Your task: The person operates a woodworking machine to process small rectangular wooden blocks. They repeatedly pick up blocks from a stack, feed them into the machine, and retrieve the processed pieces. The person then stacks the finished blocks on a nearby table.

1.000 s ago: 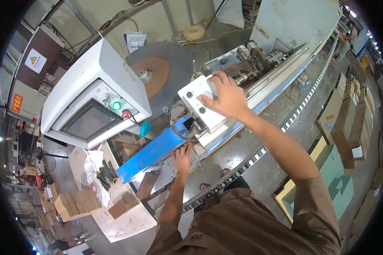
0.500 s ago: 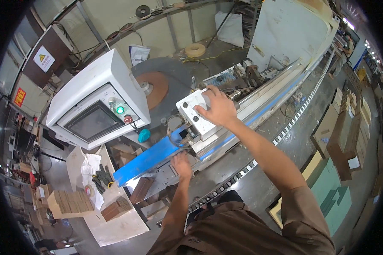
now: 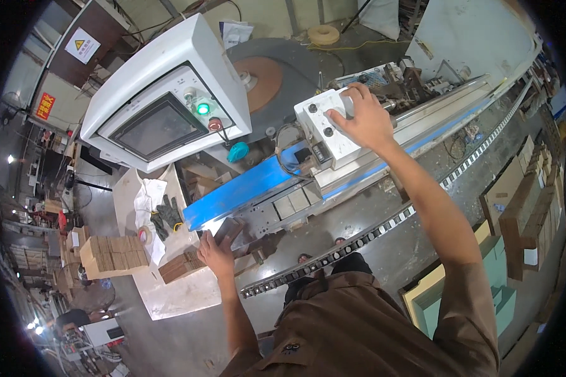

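My right hand (image 3: 368,119) rests on the white box (image 3: 327,129) of the machine, its fingers spread over the far edge and its thumb near the black knobs on top. At the lower end of the blue guard (image 3: 251,191), my left hand (image 3: 216,254) is beside a dark brown block (image 3: 230,232), thumb and fingers apart. Whether its fingertips touch the block is hard to see. Several pale pieces (image 3: 294,200) lie in a row on the machine bed by the white box.
A white control cabinet (image 3: 170,94) with a screen and a lit green button stands at left. The pale table (image 3: 176,305) bears brown strips (image 3: 181,267), dark gloves (image 3: 168,213) and a tape roll (image 3: 145,235). A black-and-white segmented track (image 3: 371,227) runs close in front of me.
My left hand has moved left, from the machine bed to the dark brown block, uncovering the row of pale pieces. My right hand stays on the white box. The whole view has shifted.
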Demonstrator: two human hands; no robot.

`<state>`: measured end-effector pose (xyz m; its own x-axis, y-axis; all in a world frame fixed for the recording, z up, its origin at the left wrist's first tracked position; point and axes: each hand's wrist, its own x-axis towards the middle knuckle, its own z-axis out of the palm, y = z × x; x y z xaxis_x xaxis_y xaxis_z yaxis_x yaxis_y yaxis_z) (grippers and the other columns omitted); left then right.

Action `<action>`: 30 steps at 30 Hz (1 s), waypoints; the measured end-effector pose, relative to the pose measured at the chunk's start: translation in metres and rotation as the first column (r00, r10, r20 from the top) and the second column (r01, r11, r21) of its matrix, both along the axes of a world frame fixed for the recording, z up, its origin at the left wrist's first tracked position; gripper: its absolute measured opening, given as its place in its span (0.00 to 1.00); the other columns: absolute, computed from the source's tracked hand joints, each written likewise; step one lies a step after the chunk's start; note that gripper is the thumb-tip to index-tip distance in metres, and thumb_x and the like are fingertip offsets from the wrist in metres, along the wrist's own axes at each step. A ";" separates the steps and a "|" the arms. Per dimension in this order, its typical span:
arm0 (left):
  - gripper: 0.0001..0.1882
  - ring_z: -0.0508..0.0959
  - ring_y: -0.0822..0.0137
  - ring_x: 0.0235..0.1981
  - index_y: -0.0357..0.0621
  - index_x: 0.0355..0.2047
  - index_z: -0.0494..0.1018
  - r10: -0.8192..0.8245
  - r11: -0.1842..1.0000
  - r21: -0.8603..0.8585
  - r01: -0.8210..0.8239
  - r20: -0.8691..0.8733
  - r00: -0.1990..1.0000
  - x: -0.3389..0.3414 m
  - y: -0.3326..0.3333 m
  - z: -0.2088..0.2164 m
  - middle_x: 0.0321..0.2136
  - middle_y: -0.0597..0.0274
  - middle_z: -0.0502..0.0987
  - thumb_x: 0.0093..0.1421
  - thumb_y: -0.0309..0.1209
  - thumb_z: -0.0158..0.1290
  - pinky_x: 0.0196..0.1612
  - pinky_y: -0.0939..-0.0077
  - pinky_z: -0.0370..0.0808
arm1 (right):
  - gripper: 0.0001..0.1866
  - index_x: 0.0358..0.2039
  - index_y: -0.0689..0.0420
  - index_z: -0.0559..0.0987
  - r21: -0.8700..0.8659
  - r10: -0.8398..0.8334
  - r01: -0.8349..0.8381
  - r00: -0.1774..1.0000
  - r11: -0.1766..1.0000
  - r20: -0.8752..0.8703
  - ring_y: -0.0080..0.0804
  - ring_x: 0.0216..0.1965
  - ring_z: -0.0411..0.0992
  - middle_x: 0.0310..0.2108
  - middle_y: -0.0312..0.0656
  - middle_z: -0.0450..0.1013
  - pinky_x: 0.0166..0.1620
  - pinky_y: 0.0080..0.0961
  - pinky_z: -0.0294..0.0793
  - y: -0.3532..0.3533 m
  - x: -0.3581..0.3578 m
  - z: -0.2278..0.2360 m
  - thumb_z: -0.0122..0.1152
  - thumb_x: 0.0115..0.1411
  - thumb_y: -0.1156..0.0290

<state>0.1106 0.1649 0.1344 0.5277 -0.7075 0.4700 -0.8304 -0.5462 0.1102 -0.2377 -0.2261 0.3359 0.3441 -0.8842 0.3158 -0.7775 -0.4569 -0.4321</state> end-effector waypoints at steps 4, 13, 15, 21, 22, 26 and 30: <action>0.24 0.78 0.49 0.56 0.44 0.61 0.76 0.016 0.975 0.220 0.014 -0.132 0.991 0.014 0.004 -0.016 0.56 0.53 0.80 0.66 0.39 0.60 0.66 0.49 0.65 | 0.34 0.59 0.54 0.78 -0.014 -0.019 0.019 1.000 1.000 -0.011 0.51 0.63 0.73 0.68 0.44 0.68 0.60 0.44 0.77 -0.003 -0.002 -0.007 0.67 0.62 0.41; 0.21 0.75 0.49 0.58 0.45 0.58 0.77 -0.101 0.992 0.072 0.107 -0.085 0.991 -0.005 -0.016 0.008 0.54 0.53 0.80 0.65 0.34 0.58 0.66 0.49 0.63 | 0.33 0.57 0.54 0.79 -0.018 -0.020 0.020 1.000 1.000 0.006 0.50 0.61 0.73 0.65 0.42 0.70 0.59 0.44 0.77 -0.005 -0.004 -0.006 0.67 0.62 0.42; 0.21 0.74 0.50 0.60 0.47 0.58 0.76 -0.181 0.980 0.071 0.187 -0.084 0.980 -0.035 -0.033 0.015 0.54 0.53 0.79 0.65 0.33 0.58 0.67 0.45 0.61 | 0.32 0.56 0.54 0.79 -0.011 -0.008 0.009 1.000 1.000 0.007 0.50 0.61 0.74 0.64 0.42 0.70 0.59 0.44 0.78 -0.001 -0.002 -0.005 0.67 0.62 0.42; 0.28 0.72 0.50 0.62 0.50 0.65 0.70 -0.320 0.936 0.083 0.341 -0.201 0.926 -0.104 -0.116 -0.052 0.60 0.54 0.75 0.66 0.35 0.61 0.70 0.41 0.58 | 0.31 0.55 0.53 0.78 -0.005 -0.021 0.020 1.000 1.000 -0.010 0.48 0.61 0.74 0.63 0.42 0.70 0.59 0.44 0.78 -0.005 -0.003 -0.008 0.67 0.62 0.42; 0.27 0.73 0.51 0.61 0.51 0.65 0.70 -0.305 0.941 0.081 0.328 -0.213 0.928 -0.111 -0.129 -0.060 0.59 0.55 0.75 0.66 0.35 0.60 0.69 0.42 0.59 | 0.31 0.56 0.53 0.78 -0.004 -0.021 0.021 1.000 1.000 -0.016 0.48 0.61 0.74 0.63 0.42 0.70 0.59 0.43 0.78 -0.006 -0.003 -0.009 0.67 0.62 0.42; 0.27 0.73 0.49 0.59 0.51 0.67 0.70 -0.306 0.944 0.058 0.325 -0.214 0.928 -0.116 -0.162 -0.084 0.54 0.53 0.77 0.68 0.35 0.59 0.67 0.41 0.60 | 0.32 0.56 0.52 0.78 -0.009 -0.021 0.020 1.000 1.000 -0.020 0.48 0.62 0.73 0.65 0.42 0.70 0.59 0.43 0.78 -0.006 -0.001 -0.008 0.67 0.62 0.41; 0.23 0.75 0.54 0.56 0.54 0.62 0.76 -0.345 0.934 0.044 0.354 -0.141 0.928 -0.117 -0.168 -0.102 0.52 0.61 0.78 0.67 0.34 0.60 0.65 0.43 0.63 | 0.31 0.57 0.52 0.78 -0.011 -0.031 0.031 0.999 0.999 -0.025 0.48 0.62 0.73 0.65 0.42 0.70 0.59 0.43 0.78 -0.005 0.000 -0.007 0.67 0.63 0.41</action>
<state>-0.0063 -0.0035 0.0328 0.2939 -0.8857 0.3593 -0.9511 -0.2334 0.2025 -0.2379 -0.2312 0.3289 0.3247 -0.8913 0.3164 -0.8019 -0.4369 -0.4075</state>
